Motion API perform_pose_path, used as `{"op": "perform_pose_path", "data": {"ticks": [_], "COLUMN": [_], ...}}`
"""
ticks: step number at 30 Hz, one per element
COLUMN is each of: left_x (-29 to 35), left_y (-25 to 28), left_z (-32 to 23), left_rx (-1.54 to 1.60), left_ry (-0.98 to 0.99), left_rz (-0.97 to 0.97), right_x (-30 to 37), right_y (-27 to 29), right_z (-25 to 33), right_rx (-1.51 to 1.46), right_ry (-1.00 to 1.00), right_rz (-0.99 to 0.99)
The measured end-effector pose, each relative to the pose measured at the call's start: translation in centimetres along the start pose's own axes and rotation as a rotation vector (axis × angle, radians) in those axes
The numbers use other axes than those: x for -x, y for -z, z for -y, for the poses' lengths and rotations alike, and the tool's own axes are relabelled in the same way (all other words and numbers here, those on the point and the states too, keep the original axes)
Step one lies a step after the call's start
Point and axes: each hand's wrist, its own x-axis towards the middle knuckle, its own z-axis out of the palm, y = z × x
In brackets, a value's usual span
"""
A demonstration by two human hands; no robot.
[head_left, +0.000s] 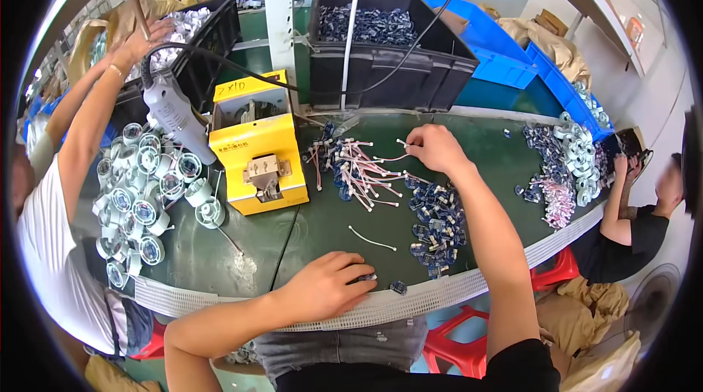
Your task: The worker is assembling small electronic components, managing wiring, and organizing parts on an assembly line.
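Near the table's front edge, my left hand (pixel 327 286) has its fingers curled around a small blue circuit board (pixel 369 277), part of which shows at the fingertips. Another circuit board (pixel 398 287) lies just to the right of it. Farther off, my right hand (pixel 437 149) pinches a short cable with a white connector (pixel 401 142) sticking out to the left. Beneath and left of it spreads a pile of pink-and-white cables (pixel 366 174). A heap of blue circuit boards (pixel 437 220) lies below my right forearm. One loose white cable (pixel 372 239) rests between my hands.
A yellow box-like fixture (pixel 260 172) stands left of centre, beside a grey handheld tool (pixel 176 114) on a black cord. White round housings (pixel 135 205) are piled left. Black bins (pixel 388 73) line the back. Co-workers sit at left and right (pixel 630 234), the right one by more piled parts.
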Motion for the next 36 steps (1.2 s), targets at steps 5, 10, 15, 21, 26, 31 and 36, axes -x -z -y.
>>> {"op": "perform_pose_path", "data": {"ticks": [5,10,15,21,26,31,36], "left_x": [1.3,1.0,1.4,1.3,1.8,1.1,0.9], "left_y": [1.1,-0.1,-0.3,-0.1,0.0,1.2,1.8], "left_z": [1.5,1.4,0.7,0.9,1.4,1.6,2.8], "left_rx": [-0.041,-0.104,-0.135,0.002,0.175,0.407,0.742], "left_ry": [-0.019,-0.06,-0.048,0.062,0.206,0.467,0.715], "left_rz": [0.045,0.052,0.087,0.058,0.049,0.023,-0.281], "right_x": [3.0,10.2,10.8,11.1,11.2,11.2,10.8], "right_y": [-0.8,-4.6,-5.5,-4.3,-4.2,-4.3,-4.0], "right_z": [6.1,10.5,11.1,11.0,10.5,10.2,10.8], "right_rx": [-0.22,-0.037,-0.076,-0.345,-0.668,-0.674,-0.612], "right_ry": [0.399,0.404,0.449,0.368,0.335,0.387,0.428], "right_rz": [-0.261,0.003,-0.002,-0.008,-0.044,-0.057,0.005]}}
